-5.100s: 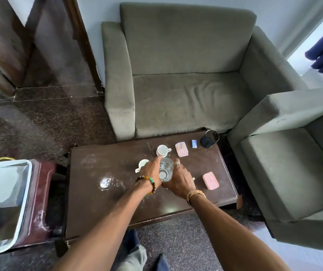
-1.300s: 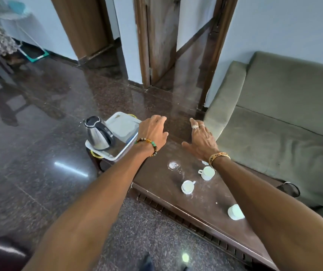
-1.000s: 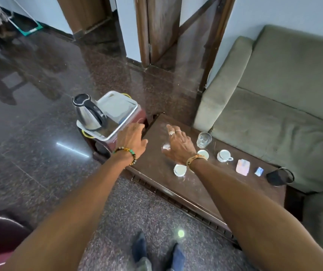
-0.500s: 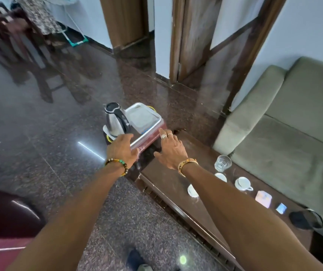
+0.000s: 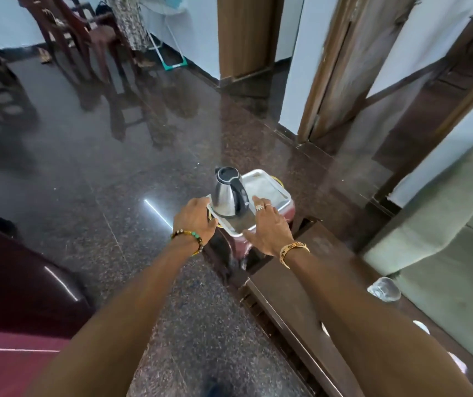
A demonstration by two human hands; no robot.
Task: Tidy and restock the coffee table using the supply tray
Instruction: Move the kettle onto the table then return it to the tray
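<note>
Left hand at the nine-o'clock rim of the supply tray, fingers bent toward it; whether it grips, I cannot tell; kettle upright on the tray's near half; right hand spread wide over the tray's four-o'clock edge; tray sits on a maroon stool at the bench's eleven-o'clock end; a glass stands on the bench at three o'clock.

No legible text, label or number anywhere.
</note>
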